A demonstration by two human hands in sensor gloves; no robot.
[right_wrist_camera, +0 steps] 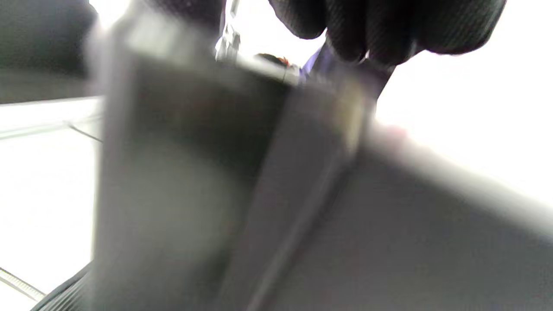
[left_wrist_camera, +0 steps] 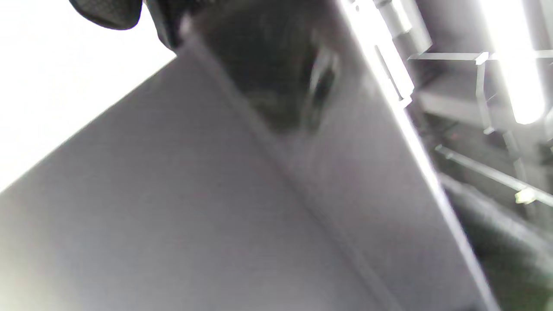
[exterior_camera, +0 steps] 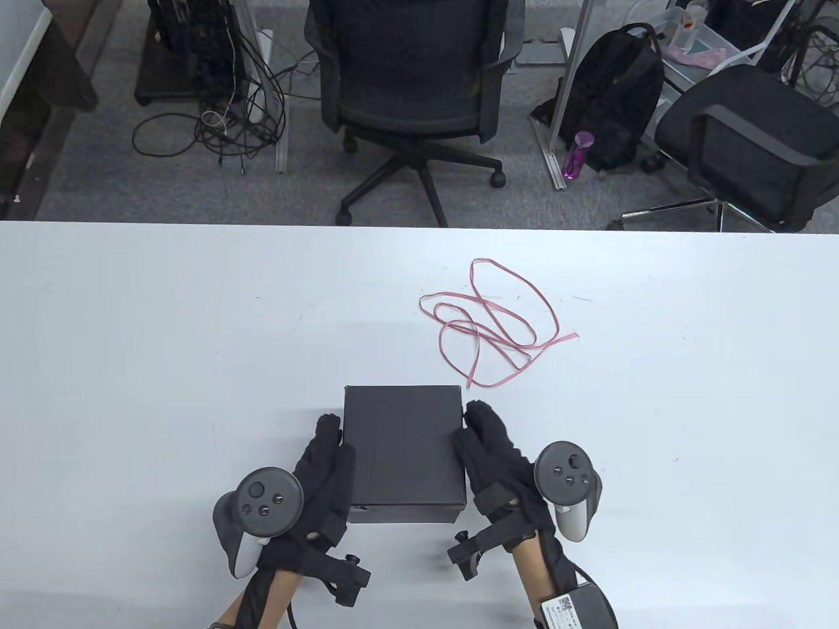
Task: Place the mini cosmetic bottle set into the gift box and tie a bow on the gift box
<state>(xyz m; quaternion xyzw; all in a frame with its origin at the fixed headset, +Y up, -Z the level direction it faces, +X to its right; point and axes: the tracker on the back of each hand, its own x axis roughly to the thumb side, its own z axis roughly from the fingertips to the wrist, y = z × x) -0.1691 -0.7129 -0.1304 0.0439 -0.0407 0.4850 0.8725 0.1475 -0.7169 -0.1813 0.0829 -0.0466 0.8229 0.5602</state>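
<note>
- Left hand (exterior_camera: 324, 475), lower left of centre in the table view: we recorded it gloved in black, laid flat against the left side of the gift box (exterior_camera: 403, 452), fingers straight and pressing, tracker (exterior_camera: 265, 504) on its back.
- Right hand (exterior_camera: 495, 452), lower right of centre: we recorded it likewise flat against the box's right side, fingers straight and extended toward the far edge, a second tracker (exterior_camera: 567, 481) on its back.
- Gift box, black, lid on: we found it standing on the white table (exterior_camera: 164, 341) at lower centre, between both hands and touched by each. We could not see any cosmetic bottles; the closed box hid its contents.
- Ribbon (exterior_camera: 491, 321), pink and thin: we logged it in loose, tangled loops on the table, right of centre, just beyond the box's far right corner and apart from it.
- Wrist views: both were blurred; we made out only dark box panels at close range and black fingertips (right_wrist_camera: 371, 26) along the top of the right one.
- Upper frame, beyond the table: we noted an office chair (exterior_camera: 413, 72) at centre, a second chair (exterior_camera: 754, 137) at right, and a black backpack (exterior_camera: 616, 98) on the floor.
</note>
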